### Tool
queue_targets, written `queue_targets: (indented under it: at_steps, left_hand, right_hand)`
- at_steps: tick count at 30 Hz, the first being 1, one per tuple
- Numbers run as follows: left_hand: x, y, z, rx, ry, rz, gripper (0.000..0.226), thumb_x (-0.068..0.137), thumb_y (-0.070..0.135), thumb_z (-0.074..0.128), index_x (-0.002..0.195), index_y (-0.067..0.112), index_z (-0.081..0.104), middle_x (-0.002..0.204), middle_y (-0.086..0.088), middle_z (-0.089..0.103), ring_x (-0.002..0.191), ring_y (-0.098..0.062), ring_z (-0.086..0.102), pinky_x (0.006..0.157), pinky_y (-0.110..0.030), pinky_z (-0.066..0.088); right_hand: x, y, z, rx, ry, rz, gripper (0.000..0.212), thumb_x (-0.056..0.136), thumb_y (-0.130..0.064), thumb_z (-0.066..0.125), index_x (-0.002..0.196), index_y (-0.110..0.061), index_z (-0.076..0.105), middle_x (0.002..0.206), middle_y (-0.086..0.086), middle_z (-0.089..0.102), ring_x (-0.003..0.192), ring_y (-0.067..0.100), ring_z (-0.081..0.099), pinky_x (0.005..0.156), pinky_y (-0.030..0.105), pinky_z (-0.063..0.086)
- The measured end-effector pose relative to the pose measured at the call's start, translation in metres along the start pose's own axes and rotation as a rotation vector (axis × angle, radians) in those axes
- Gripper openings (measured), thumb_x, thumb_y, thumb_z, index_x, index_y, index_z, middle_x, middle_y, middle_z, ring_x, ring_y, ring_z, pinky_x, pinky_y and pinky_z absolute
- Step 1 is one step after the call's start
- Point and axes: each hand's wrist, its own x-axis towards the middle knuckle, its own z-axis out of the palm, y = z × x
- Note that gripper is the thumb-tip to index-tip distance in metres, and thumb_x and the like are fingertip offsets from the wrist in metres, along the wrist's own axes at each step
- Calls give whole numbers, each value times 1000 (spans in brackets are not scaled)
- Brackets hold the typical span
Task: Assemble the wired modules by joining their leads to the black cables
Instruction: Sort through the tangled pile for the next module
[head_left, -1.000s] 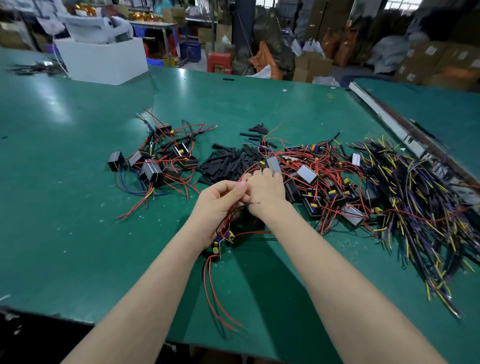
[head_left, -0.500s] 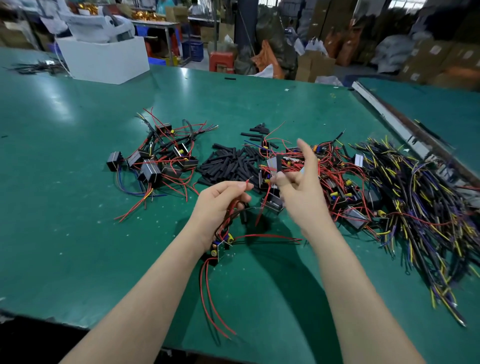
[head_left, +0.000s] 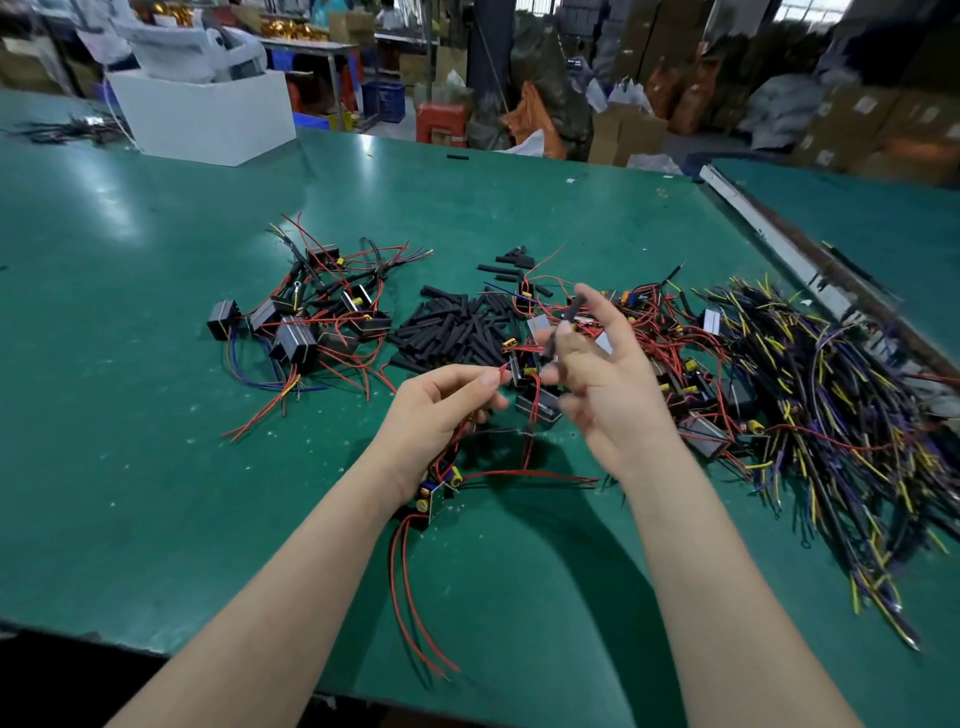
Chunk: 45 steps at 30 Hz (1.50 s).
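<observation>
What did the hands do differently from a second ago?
The right hand pulled away from the left hand, moved up and to the right, and now pinches a short black tube, blurred with motion. The left hand stayed put, still pinching a red lead with the module hanging below its wrist. The piles on the green table did not move.

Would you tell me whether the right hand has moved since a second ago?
Yes. The right hand left the left hand, going right toward the red-wired module pile.

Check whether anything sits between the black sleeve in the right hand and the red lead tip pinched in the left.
Nothing visible does. The black sleeve and the red lead tip face each other across an open gap above the table.
</observation>
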Motion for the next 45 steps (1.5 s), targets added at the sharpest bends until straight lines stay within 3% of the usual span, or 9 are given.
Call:
queue_targets:
  at_steps: [5,11,17,24,30,34,37,41,45]
  left_hand:
    - [0,-1,0,-2,14,29,11,90,18,61,92,12,70,69,6,69,57,-2,54,59,-12,46]
    - [2,-2,1,-21,12,21,9,89,18,61,88,14,69,68,6,69,56,-1,53,60,-12,46]
    - [2,-3,0,-36,4,34,7,89,15,61,88,14,68,67,6,69,58,0,56,60,-11,48]
    - [4,-5,-2,-18,54,77,17,85,12,64,100,15,57,69,3,72,71,-6,67,71,-18,54]
    - [3,-4,-2,37,84,110,30,85,6,64,112,12,52,88,1,65,58,1,62,53,-15,49]
    - [3,-3,-8,-34,14,-12,28,83,25,65,109,19,56,93,-1,69,73,-11,69,65,-22,54]
    - [1,-5,-18,156,-51,4,21,86,9,65,102,22,62,81,2,72,71,-9,66,70,-21,54]
    - [-4,-6,-26,260,-88,68,27,81,1,70,94,24,66,78,5,73,75,-7,66,73,-19,53]
    - [-2,-6,-23,211,-28,74,37,78,6,74,105,23,56,84,-2,74,72,-7,66,72,-21,52]
  right_hand:
    - [-3,13,12,-100,53,-141,25,97,-4,53,106,-25,44,85,2,74,34,12,41,41,17,37]
    - [-2,17,15,-83,69,-195,19,97,-11,55,106,-23,42,88,4,74,35,13,41,43,18,37]
    - [-2,23,14,-278,61,-258,22,96,-13,57,105,-27,42,87,2,75,39,14,45,47,23,43]
    - [-3,34,14,-556,-3,-329,18,97,-25,55,102,-37,43,82,-3,73,47,11,54,62,44,54]
    - [-3,37,13,-608,-37,-270,26,92,-16,62,100,-37,49,82,-7,67,66,8,60,68,37,53]
    - [-2,32,11,-516,34,-227,26,91,-11,61,98,-34,51,83,5,66,59,15,50,61,31,44]
    - [2,30,8,-479,86,-170,24,92,-10,60,97,-32,50,90,11,70,63,17,47,66,35,42]
    - [2,30,8,-498,51,-147,23,93,-11,59,98,-32,50,91,7,72,57,8,48,56,19,45]
    - [2,29,7,-524,52,-193,24,92,-16,61,104,-33,49,92,6,71,62,12,47,69,33,45]
